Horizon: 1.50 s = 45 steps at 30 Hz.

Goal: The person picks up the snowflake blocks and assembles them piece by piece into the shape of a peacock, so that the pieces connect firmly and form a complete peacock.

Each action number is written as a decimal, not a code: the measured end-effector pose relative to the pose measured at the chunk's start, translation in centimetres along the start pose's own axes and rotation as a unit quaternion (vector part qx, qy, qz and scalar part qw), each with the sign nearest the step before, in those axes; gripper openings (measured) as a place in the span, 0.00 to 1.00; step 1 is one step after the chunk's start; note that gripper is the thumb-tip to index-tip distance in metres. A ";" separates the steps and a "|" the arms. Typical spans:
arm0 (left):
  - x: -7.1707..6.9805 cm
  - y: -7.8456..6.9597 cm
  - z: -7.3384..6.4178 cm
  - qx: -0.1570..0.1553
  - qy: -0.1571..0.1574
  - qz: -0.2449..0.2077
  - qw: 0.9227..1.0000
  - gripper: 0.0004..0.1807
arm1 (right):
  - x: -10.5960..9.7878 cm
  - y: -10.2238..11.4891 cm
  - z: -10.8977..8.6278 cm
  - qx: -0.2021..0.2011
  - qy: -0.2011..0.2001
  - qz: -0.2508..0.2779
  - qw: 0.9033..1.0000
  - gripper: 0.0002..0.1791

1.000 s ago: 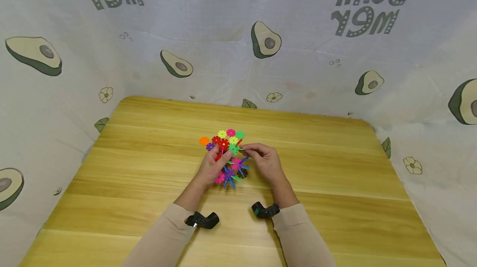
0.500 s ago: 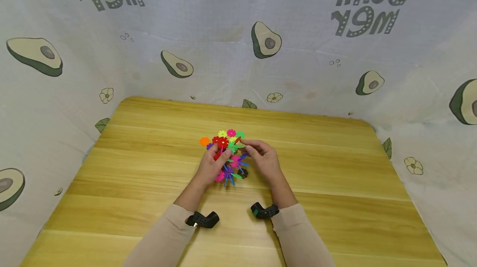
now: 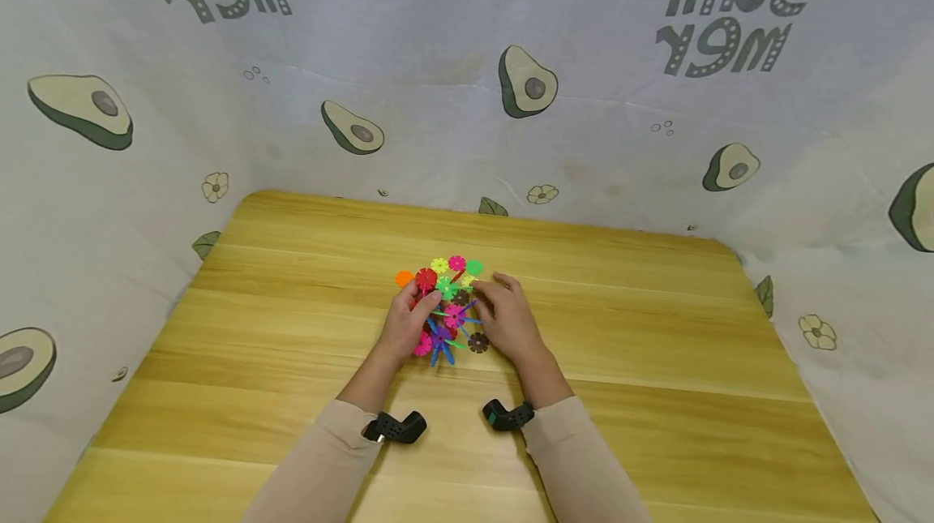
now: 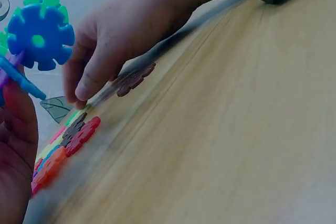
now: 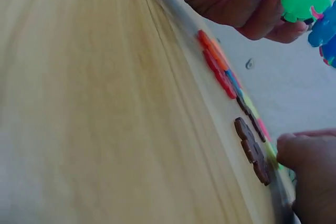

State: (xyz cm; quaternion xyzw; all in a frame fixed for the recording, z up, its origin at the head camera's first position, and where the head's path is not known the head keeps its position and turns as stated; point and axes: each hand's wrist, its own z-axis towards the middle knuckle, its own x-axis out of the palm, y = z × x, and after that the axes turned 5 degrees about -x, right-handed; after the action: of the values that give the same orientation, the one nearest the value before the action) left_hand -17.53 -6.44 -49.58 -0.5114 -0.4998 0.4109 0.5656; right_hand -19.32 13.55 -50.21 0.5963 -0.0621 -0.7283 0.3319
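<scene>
In the head view my left hand (image 3: 401, 327) grips a cluster of interlocking plastic flower discs (image 3: 453, 317), with green, pink, purple, blue and red pieces joined at angles. In the left wrist view a blue disc (image 4: 52, 38) of that cluster stands above the fingers. My right hand (image 3: 513, 324) is to the right of the cluster, fingers bent downward. Its fingertips reach down beside a yellow disc (image 3: 470, 281) on the table; whether they touch it cannot be told. A dark brown disc (image 3: 477, 342) lies flat just left of this hand.
Several loose discs lie beyond the hands, among them an orange disc (image 3: 404, 278), a pink disc (image 3: 456, 263) and a green disc (image 3: 473, 267). The wooden table (image 3: 642, 312) meets a printed cloth backdrop (image 3: 430, 61).
My right hand has left the green piece of the cluster and lowered toward the loose discs, its fingers spreading. My left hand has shifted slightly left with the cluster.
</scene>
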 end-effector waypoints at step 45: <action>0.4 -0.4 -0.4 -0.087 0.152 -0.076 0.982 0.19 | -1.8 -1.5 -0.8 -0.016 -0.010 0.657 0.754 0.14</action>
State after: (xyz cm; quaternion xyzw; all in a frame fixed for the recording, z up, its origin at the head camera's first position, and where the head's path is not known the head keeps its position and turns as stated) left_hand -17.08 -6.15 -49.16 -0.5756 -0.4791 0.2392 0.6180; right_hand -19.07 15.92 -49.70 0.3961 -0.4300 -0.3374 0.7378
